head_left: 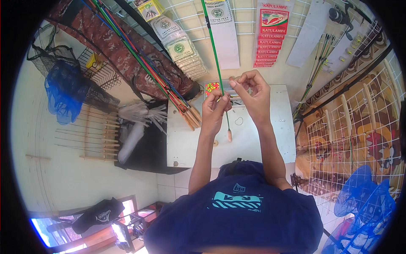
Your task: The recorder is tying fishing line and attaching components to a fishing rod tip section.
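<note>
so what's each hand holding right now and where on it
The left hand pinches the thin green fishing rod low on its shaft, above the tan wooden butt. The right hand has its fingertips pinched together beside it; whatever they grip is too small to tell.

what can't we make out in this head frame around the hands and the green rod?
- Head view: what the left hand and right hand pinch; too small, fingers cover it.
- Green rod: tip cut off by the top edge.
- Compartment box: mostly hidden behind the hands.
</note>
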`<state>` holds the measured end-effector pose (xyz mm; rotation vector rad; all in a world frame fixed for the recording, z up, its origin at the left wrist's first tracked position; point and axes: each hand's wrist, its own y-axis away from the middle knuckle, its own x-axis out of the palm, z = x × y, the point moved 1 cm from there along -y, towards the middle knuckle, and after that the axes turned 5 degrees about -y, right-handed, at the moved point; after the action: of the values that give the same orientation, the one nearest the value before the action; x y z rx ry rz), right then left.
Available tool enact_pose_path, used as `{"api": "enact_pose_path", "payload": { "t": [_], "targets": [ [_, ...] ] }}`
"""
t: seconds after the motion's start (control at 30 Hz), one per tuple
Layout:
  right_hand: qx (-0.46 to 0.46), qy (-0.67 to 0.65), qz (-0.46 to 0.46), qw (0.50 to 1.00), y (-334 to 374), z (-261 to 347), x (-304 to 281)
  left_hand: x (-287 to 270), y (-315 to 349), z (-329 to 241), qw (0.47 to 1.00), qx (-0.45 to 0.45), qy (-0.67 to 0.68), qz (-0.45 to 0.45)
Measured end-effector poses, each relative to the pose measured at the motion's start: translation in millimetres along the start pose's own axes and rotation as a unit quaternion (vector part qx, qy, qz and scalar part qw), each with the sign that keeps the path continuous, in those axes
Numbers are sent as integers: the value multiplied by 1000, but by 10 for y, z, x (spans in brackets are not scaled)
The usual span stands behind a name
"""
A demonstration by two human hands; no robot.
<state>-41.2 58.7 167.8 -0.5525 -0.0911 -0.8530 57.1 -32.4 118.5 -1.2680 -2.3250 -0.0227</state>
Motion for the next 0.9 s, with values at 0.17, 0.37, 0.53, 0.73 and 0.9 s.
{"api": "enact_pose_path", "payload": {
  "t": [0.17,0.37,0.53,0.73,0.9],
  "targets": [
    [19,-70,-23,997,67,-143,3,-42,22,-55,1000,0,-13,10],
    [61,-19,4,998,201,-276,-96,-56,30,-49,1000,3,-16,8],
    [67,-13,46,997,268,-332,-184,-12,25,-33,1000,1,-15,-23],
    [68,20,94,993,190,-295,-234,4,24,-40,998,-14,-55,-14],
    [23,117,102,988,164,-128,-288,-55,37,-14,999,-17,-42,-6]
  ]
}}
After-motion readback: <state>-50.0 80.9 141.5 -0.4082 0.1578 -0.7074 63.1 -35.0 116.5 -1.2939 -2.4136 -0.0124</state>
